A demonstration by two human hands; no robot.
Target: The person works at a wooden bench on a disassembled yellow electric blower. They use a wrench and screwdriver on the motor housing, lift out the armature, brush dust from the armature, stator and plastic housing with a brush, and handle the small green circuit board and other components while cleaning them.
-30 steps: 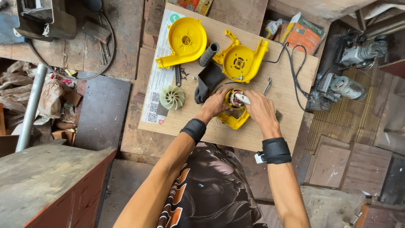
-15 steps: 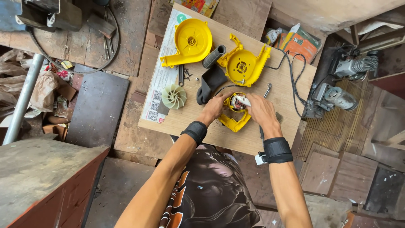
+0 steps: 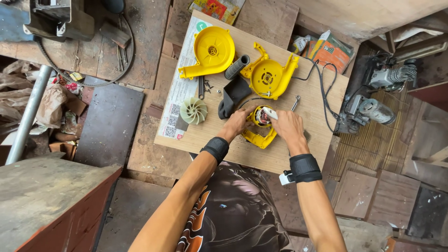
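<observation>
Both hands remain on a small motor (image 3: 262, 116) seated in a yellow handle housing (image 3: 259, 138) at board centre. Left hand (image 3: 239, 122) grasps it from nine o'clock, right hand (image 3: 285, 127) from three o'clock. The pale fan impeller (image 3: 193, 110) lies untouched at nine o'clock.

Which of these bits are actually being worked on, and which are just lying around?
In hand: left hand, right hand, yellow motor housing.

Lying about: yellow shells, white fan, black tube, black bag, grinder, box.
</observation>
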